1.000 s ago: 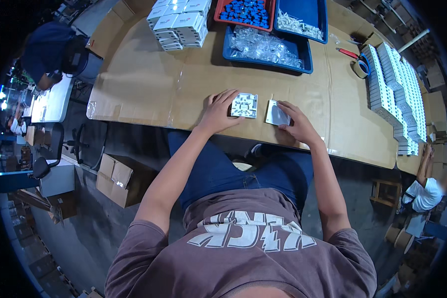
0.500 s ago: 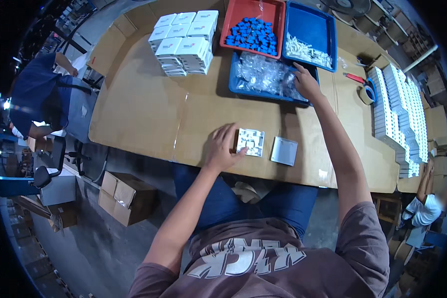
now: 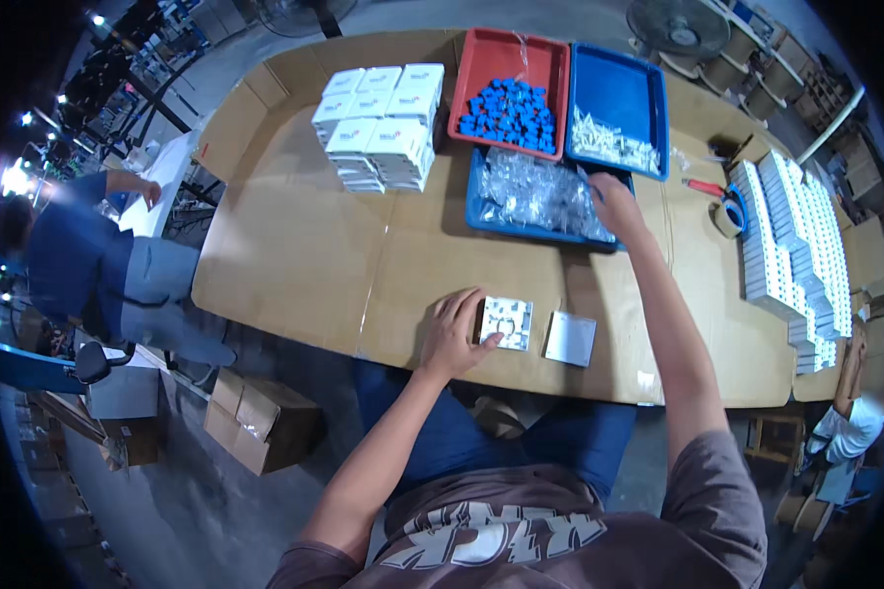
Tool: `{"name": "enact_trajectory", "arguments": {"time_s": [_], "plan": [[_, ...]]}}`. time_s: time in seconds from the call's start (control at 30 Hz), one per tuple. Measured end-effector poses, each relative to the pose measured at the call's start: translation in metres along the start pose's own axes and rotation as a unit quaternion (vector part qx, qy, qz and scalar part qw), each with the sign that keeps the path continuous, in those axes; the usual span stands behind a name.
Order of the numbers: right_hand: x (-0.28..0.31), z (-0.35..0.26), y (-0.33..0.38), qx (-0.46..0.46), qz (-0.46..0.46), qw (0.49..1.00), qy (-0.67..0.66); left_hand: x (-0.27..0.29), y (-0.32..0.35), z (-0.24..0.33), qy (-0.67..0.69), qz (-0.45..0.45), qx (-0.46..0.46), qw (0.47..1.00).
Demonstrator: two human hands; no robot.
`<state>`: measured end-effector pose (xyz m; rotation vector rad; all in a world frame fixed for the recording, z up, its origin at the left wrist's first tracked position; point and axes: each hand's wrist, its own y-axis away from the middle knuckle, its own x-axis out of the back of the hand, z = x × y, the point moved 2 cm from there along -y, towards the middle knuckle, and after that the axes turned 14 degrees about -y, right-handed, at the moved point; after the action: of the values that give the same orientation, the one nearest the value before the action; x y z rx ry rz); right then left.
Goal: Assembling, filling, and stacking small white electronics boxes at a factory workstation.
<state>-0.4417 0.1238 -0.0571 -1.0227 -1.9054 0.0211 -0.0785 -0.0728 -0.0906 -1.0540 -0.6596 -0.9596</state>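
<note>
Holding a square white housing (image 3: 511, 321) by its left side with the left hand (image 3: 459, 332), with thumb at the near corner, on the table (image 3: 295, 265). Noted just right of it, apart: a flat white cover (image 3: 570, 339). Extending the right hand (image 3: 611, 201) over the right part of a blue tray (image 3: 521, 232) of clear plastic pieces (image 3: 535, 191); cannot tell whether gripping any. Observed directly beyond: a red tray (image 3: 491, 59) of blue parts (image 3: 511, 118).

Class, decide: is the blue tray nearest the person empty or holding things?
Holding things: clear plastic pieces lie spread across the blue tray, with the right hand at its right side. Depth: cannot tell.
</note>
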Motion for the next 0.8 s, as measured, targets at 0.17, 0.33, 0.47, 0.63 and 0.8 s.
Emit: {"name": "enact_trajectory", "arguments": {"time_s": [0.17, 0.33, 0.47, 0.63, 0.8], "plan": [[0.021, -0.077, 0.072, -0.167, 0.149, 0.898, -0.378, -0.007, 0.012, -0.005, 0.035, -0.014, 0.039, 0.999], [0.022, -0.175, 0.144, -0.25, 0.14, 0.743, -0.605, -0.003, 0.008, 0.015, 0.259, 0.053, 0.14, 0.954], [0.008, -0.215, 0.183, -0.265, 0.11, 0.74, -0.608, 0.001, -0.005, 0.082, 0.54, -0.037, 0.206, 0.816], [-0.003, -0.234, 0.211, -0.271, 0.129, 0.746, -0.594, 0.006, 0.014, 0.114, 0.497, 0.019, 0.3, 0.814], [-0.001, -0.231, 0.224, -0.245, 0.239, 0.781, -0.522, 0.015, 0.023, 0.114, 0.387, 0.117, 0.31, 0.861]]}}
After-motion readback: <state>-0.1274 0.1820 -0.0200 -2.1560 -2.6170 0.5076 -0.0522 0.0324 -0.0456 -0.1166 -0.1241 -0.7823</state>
